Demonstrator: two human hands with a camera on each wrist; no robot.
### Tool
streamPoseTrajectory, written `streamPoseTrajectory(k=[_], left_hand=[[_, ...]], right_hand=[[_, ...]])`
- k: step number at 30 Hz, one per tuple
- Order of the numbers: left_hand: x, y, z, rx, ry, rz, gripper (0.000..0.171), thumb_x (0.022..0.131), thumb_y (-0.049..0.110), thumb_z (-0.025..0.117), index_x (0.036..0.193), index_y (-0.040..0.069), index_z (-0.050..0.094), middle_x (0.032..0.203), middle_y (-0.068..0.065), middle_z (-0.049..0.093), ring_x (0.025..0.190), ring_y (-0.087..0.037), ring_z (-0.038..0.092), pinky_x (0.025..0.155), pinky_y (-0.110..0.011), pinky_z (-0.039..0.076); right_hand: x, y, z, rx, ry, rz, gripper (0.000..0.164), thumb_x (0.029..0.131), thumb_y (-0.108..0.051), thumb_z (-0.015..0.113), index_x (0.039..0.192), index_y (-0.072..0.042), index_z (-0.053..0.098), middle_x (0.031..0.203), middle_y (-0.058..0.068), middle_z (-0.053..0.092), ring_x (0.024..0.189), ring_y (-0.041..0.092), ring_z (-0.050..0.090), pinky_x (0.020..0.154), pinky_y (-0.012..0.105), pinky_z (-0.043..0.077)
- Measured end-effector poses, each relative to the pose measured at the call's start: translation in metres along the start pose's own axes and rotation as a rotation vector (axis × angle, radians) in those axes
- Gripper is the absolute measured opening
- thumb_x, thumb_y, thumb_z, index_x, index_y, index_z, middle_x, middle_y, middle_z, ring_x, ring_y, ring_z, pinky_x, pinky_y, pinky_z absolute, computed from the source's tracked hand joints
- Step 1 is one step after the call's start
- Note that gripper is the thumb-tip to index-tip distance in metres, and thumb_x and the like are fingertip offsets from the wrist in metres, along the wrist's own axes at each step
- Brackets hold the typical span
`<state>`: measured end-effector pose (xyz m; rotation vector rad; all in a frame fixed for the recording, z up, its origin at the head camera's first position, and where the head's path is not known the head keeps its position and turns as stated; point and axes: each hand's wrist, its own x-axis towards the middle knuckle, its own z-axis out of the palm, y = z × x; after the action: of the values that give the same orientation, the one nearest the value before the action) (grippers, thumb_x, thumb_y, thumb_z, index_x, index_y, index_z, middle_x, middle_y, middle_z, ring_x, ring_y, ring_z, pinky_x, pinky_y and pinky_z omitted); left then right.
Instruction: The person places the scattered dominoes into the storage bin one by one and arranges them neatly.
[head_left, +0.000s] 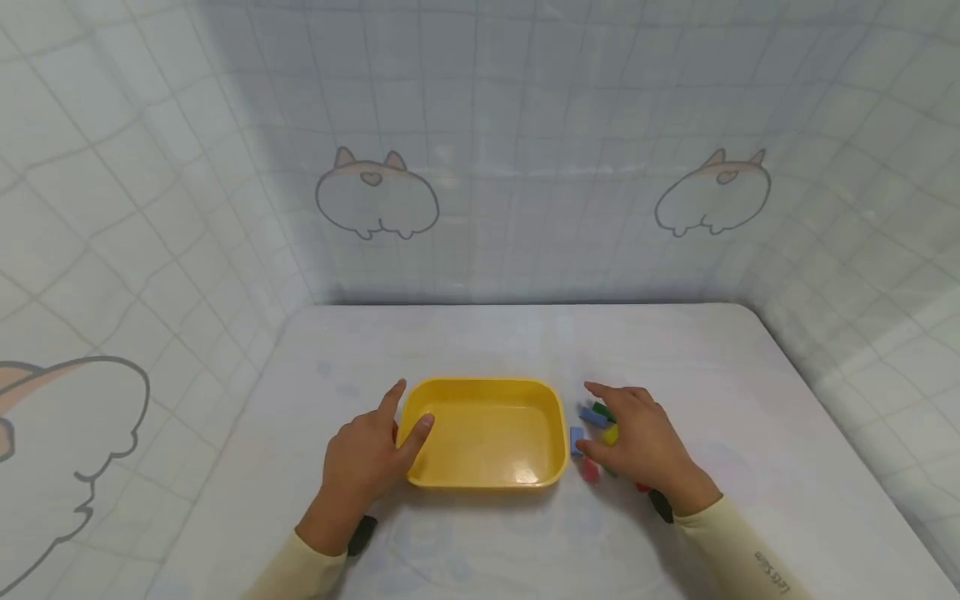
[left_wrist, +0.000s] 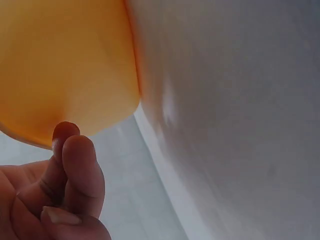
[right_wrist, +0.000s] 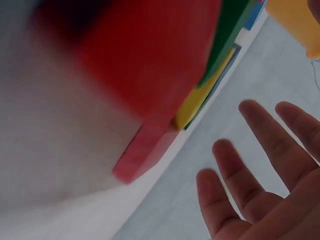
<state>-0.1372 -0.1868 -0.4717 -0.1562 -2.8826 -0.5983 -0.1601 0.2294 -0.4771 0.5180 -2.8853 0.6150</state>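
A shallow yellow tray [head_left: 483,479] with rounded corners lies on the table. At its left side is my left hand [head_left: 367,458], thumb over the rim and index finger stretched along the outside. The left wrist view shows curled fingers [left_wrist: 82,170] right at the outer wall of the tray [left_wrist: 95,65]. My right hand [head_left: 645,437] hovers spread above a group of small coloured blocks right of the tray, holding nothing. Among these are a blue block [head_left: 576,441], a green block [head_left: 603,411] and a red block [head_left: 590,470]. The hand partly hides the group.
Close to the right wrist, a red block [right_wrist: 155,55] and a yellow block [right_wrist: 197,100] show large. The white table [head_left: 480,333] meets a grid-patterned curtain [head_left: 540,125] behind, with similar cloth on both sides. Dark wrist bands [head_left: 362,535] show beneath the wrists.
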Motion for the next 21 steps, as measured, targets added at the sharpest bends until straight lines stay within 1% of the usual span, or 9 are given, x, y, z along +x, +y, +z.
streamPoseTrajectory(k=[4,8,13,17,21], left_hand=[[0.0017,0.0008,0.0027,0.014,0.010,0.009,0.085,0.100,0.078,0.038,0.155,0.015,0.052,0.064,0.008,0.048,0.049,-0.015,0.043,0.043,-0.034,0.036],[0.0013,0.0018,0.0040,0.009,0.005,0.003,0.078,0.103,0.074,0.041,0.153,0.016,0.055,0.063,0.008,0.048,0.050,-0.015,0.044,0.044,-0.034,0.037],[0.0006,0.0044,0.0044,0.013,0.014,0.006,0.070,0.104,0.068,0.046,0.150,0.016,0.058,0.062,0.008,0.048,0.054,-0.015,0.047,0.046,-0.034,0.040],[-0.0004,0.0062,0.0034,0.022,0.003,-0.012,0.070,0.105,0.068,0.044,0.150,0.017,0.058,0.064,0.008,0.049,0.059,-0.016,0.051,0.049,-0.035,0.042],[-0.0019,0.0070,0.0026,0.006,0.015,-0.016,0.068,0.105,0.066,0.046,0.149,0.016,0.059,0.064,0.007,0.052,0.058,-0.017,0.052,0.048,-0.036,0.042]], right_hand=[[0.0033,-0.0038,-0.0004,0.023,0.023,-0.035,0.086,0.076,-0.051,0.092,0.149,-0.018,0.061,0.129,-0.002,0.072,0.111,0.033,0.058,0.090,0.058,0.048],[0.0064,-0.0074,-0.0006,0.028,0.020,-0.045,0.082,0.075,-0.048,0.093,0.145,-0.017,0.064,0.123,-0.005,0.075,0.100,0.025,0.057,0.083,0.048,0.049],[0.0082,-0.0099,0.0003,0.024,-0.004,-0.048,0.079,0.073,-0.046,0.093,0.143,-0.018,0.066,0.117,-0.008,0.076,0.094,0.021,0.055,0.077,0.041,0.047],[0.0083,-0.0102,0.0009,0.009,-0.015,-0.066,0.078,0.073,-0.046,0.093,0.141,-0.018,0.067,0.116,-0.008,0.076,0.093,0.021,0.056,0.077,0.041,0.048],[0.0083,-0.0095,0.0029,0.000,-0.026,-0.070,0.080,0.072,-0.047,0.094,0.142,-0.018,0.066,0.116,-0.009,0.076,0.095,0.020,0.057,0.079,0.042,0.048]])
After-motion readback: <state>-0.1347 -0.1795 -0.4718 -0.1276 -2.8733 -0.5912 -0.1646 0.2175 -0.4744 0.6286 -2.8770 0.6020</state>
